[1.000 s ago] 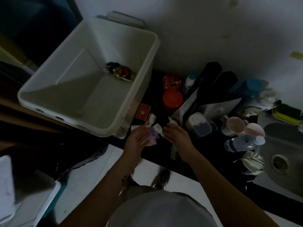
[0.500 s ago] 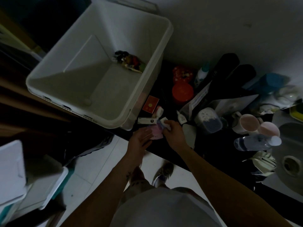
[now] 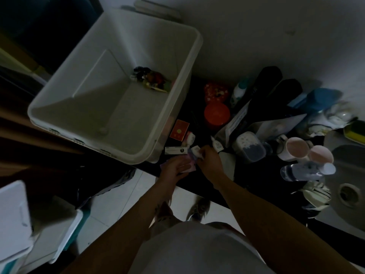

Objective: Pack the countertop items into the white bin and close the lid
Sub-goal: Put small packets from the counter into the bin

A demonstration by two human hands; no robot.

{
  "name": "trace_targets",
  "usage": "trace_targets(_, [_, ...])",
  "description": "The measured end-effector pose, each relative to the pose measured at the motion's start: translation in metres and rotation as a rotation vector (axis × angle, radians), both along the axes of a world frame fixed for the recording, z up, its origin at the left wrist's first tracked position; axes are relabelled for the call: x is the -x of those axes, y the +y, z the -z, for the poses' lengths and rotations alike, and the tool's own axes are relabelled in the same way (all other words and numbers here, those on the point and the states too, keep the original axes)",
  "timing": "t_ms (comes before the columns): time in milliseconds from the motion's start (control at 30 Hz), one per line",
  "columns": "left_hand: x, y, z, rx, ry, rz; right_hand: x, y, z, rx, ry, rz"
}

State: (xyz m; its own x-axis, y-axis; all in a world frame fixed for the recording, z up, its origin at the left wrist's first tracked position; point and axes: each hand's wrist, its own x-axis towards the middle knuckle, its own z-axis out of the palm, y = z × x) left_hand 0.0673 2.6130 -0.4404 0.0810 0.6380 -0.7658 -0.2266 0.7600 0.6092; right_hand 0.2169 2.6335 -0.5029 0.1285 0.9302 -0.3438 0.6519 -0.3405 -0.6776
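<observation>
Both hands have stayed at the front edge of the dark surface since half a second ago, and the view has only drifted slightly. The right hand now has its fingers curled in, pinching a small white packet at their tips. The left hand lies just beside it, its fingers nearly straight and close together, resting against some pink packets that stick out past them; whether it grips them I cannot tell. The white bin stands open on the left end of the surface, tilted in the view, with one colourful bundle lying at its far inner corner. Just outside its near wall sit a red card and a flat white box, the box close to the right hand's packet. A small dropper bottle lies just beyond the right hand. Farther back are an orange-lidded jar and a patterned red tin, the tin behind the jar. To the right stand a clear tub with dark contents and two mugs side by side, with a clear bottle lying on its side in front of them, next to the sink. Below the arms, a shoe shows on the pale tiled floor.
</observation>
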Motion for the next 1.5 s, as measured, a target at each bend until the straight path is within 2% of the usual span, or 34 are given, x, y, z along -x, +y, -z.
trace_targets(167, [-0.008,0.013,0.002,-0.003,0.003,-0.035,-0.002,-0.014,-0.022,-0.042,0.216,0.149])
trace_targets(267, [-0.013,0.022,0.005,-0.030,-0.058,0.098,-0.002,-0.018,-0.024,-0.016,0.324,0.095])
trace_targets(467, [-0.003,0.034,0.018,-0.113,0.034,0.150,0.006,-0.011,-0.032,-0.049,0.430,0.174])
trace_targets(600, [0.003,0.041,0.022,-0.099,0.024,0.132,0.013,-0.003,-0.032,-0.047,0.460,0.143])
trace_targets(667, [0.004,0.041,0.020,-0.092,0.010,0.102,0.016,0.001,-0.032,-0.023,0.457,0.112])
trace_targets(767, [0.008,0.043,0.022,-0.100,0.106,0.042,0.017,0.006,-0.028,-0.012,0.424,0.137])
trace_targets(867, [0.013,0.047,0.027,-0.077,0.172,0.019,0.016,0.017,-0.017,-0.022,0.336,0.198])
trace_targets(933, [0.016,0.052,0.029,-0.058,0.183,0.019,0.019,0.028,-0.011,-0.036,0.267,0.151])
trace_targets(1033, [0.021,0.055,0.033,-0.009,0.141,0.038,0.026,0.041,0.008,-0.029,0.117,0.019])
trace_targets(1167, [0.024,0.048,0.025,0.017,0.034,0.046,0.040,0.046,0.015,0.019,0.002,-0.042])
trace_targets(1333, [0.025,0.046,0.024,0.032,-0.018,0.019,0.046,0.053,0.010,0.010,0.060,0.077])
trace_targets(1500, [0.025,0.044,0.026,0.043,-0.022,0.016,0.038,0.047,-0.002,0.086,0.250,0.258])
